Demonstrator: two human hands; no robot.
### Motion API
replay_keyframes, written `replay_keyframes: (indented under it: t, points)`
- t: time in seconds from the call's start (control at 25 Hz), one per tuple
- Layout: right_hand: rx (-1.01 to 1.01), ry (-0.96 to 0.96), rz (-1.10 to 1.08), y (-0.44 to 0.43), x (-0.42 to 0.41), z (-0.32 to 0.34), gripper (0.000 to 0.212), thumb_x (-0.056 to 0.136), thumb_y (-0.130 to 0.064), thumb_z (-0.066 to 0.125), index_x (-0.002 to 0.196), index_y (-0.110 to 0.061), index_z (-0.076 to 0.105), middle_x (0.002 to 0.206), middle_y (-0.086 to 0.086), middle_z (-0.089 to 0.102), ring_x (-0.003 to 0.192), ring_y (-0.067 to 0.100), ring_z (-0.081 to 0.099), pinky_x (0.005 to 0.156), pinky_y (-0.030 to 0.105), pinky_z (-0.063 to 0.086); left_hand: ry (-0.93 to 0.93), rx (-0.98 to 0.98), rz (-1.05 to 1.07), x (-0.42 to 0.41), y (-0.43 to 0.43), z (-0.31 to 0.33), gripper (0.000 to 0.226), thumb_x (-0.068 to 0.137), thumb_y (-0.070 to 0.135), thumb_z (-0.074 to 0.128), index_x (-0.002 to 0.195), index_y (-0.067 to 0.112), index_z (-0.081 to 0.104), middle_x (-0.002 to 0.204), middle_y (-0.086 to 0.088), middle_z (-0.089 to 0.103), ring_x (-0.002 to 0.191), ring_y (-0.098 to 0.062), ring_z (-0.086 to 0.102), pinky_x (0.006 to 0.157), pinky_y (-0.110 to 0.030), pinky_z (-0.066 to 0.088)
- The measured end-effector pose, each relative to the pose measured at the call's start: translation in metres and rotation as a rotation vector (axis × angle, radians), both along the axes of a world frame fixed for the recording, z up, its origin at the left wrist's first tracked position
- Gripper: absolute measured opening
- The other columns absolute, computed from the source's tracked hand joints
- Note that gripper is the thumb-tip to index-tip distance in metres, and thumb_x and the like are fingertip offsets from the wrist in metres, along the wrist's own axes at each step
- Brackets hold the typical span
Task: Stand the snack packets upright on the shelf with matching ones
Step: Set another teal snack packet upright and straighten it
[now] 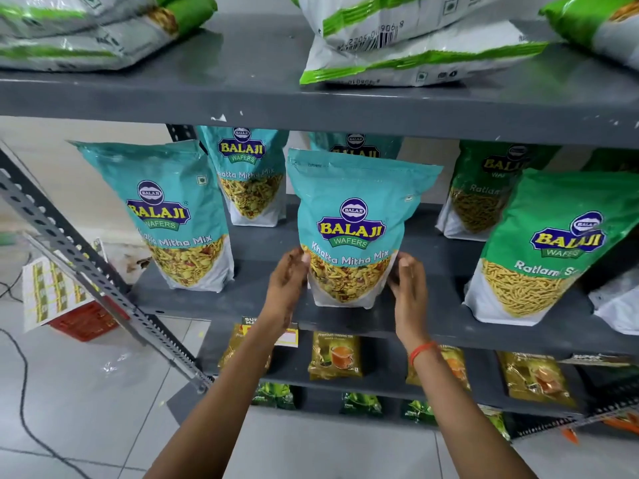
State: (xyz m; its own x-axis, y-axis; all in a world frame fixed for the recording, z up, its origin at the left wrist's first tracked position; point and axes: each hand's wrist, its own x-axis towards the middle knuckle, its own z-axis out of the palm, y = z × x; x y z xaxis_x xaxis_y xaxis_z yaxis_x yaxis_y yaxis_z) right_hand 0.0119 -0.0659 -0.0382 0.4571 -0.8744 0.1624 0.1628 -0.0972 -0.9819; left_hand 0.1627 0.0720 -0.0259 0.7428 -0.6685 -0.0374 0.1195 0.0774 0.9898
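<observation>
A teal Khatta Mitha Mix packet (352,216) stands upright at the front of the grey middle shelf (262,305). My left hand (288,281) touches its lower left edge and my right hand (408,285) its lower right edge, fingers curved against the sides. Matching teal packets stand to the left (166,216), behind left (247,174) and partly hidden directly behind (356,145). Green Ratlami Sev packets stand at the right front (546,247) and right back (484,191).
Green-and-white packets (408,46) lie flat on the top shelf (242,102). Lower shelves hold tea packets (335,356). A slotted metal rail (79,264) leans across the left. A red crate (86,323) and cables lie on the tiled floor.
</observation>
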Motion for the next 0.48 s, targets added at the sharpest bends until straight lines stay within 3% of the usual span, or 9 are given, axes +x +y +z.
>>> replay_keyframes:
  t: [0.12, 0.2, 0.36, 0.48]
  points:
    - [-0.014, -0.089, -0.07, -0.006, 0.009, 0.023, 0.014, 0.091, -0.042, 0.05, 0.099, -0.036, 0.06, 0.098, -0.02, 0.068, 0.098, 0.002, 0.063, 0.079, 0.023, 0.053, 0.027, -0.082, 0.116, 0.007, -0.006, 0.03, 0.025, 0.092, 0.024, 0.056, 0.114, 0.014, 0.062, 0.112, -0.003, 0.069, 0.107, -0.022, 0.063, 0.091, -0.036, 0.051]
    - [-0.003, -0.153, -0.071, -0.011, 0.014, 0.035, 0.011, 0.093, -0.033, 0.052, 0.097, -0.032, 0.062, 0.098, -0.013, 0.069, 0.094, 0.007, 0.064, 0.078, 0.025, 0.054, 0.049, -0.141, 0.146, 0.01, -0.011, 0.049, 0.023, 0.092, 0.019, 0.055, 0.111, 0.007, 0.061, 0.109, -0.009, 0.068, 0.102, -0.023, 0.063, 0.089, -0.036, 0.052]
    - [0.083, -0.212, 0.009, -0.02, 0.018, 0.052, 0.008, 0.095, -0.022, 0.052, 0.093, -0.023, 0.06, 0.099, 0.001, 0.065, 0.093, 0.015, 0.06, 0.079, 0.03, 0.051, 0.148, -0.259, 0.162, 0.007, -0.018, 0.077, 0.01, 0.093, 0.015, 0.053, 0.093, 0.017, 0.063, 0.092, 0.003, 0.068, 0.085, -0.011, 0.064, 0.073, -0.023, 0.055]
    - [0.129, -0.242, 0.038, -0.019, 0.018, 0.054, 0.011, 0.097, -0.022, 0.047, 0.089, -0.021, 0.054, 0.093, -0.001, 0.062, 0.086, 0.01, 0.06, 0.073, 0.024, 0.049, 0.208, -0.296, 0.17, 0.001, -0.017, 0.081, 0.012, 0.094, 0.017, 0.051, 0.088, 0.02, 0.06, 0.095, 0.003, 0.065, 0.093, -0.016, 0.06, 0.081, -0.032, 0.049]
